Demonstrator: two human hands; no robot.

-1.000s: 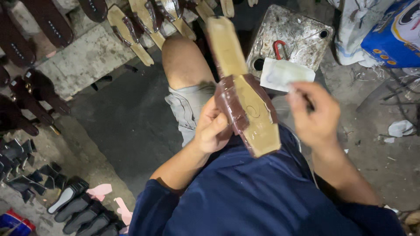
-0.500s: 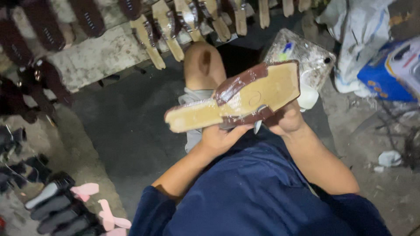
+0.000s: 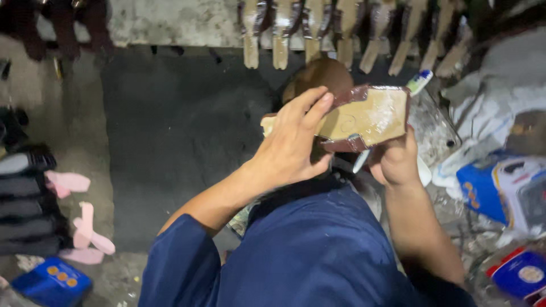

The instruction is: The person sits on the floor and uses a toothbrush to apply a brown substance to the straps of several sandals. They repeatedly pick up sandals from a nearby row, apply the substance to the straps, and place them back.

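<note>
Right now you hold a tan sandal sole with a dark brown leather strap just right of the frame's centre, above your knee and lap, its flat underside turned up toward you. Your left hand covers the sole's left end, fingers spread flat across it and the thumb tucked below. Your right hand grips the lower right edge from beneath, fingers closed around it along with a slim metal tool that pokes out under the strap's fold. It looks like the step of pressing or trimming the strap's folded-under edge against the sole. Any further work there would call for a steady left-hand hold while the tool runs along the seam. A row of similar tan soles hangs along the concrete ledge at the top of the frame.
</note>
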